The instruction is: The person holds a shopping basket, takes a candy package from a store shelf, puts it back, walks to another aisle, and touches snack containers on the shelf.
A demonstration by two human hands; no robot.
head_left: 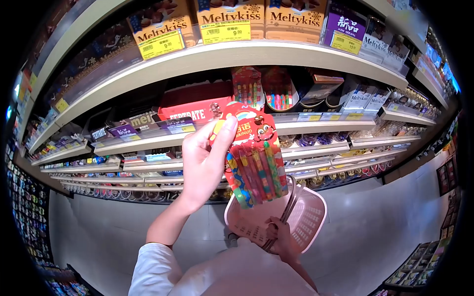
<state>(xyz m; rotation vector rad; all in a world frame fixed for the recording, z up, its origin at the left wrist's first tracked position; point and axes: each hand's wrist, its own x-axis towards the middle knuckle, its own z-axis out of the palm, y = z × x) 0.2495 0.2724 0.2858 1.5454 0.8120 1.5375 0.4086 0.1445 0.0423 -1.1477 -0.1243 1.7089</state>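
My left hand (205, 160) is raised in front of the shelves, its thumb and fingers pinching the top of a red candy pack (256, 155). Several colourful, see-through sticks fill the pack, which hangs slightly tilted with a cartoon figure on its header. Lower down, my right hand (280, 234) is closed round the handle of a pink shopping basket (311, 212). The basket hangs over the floor by my body; its inside is partly hidden by the pack and my arm.
Similar candy packs (279, 89) stand on the shelf behind, beside a red chocolate box (195, 101). Boxed Meltykiss chocolates (229, 15) line the upper shelf above its pale edge (237, 54). More stocked shelves curve round both sides above the grey floor (365, 217).
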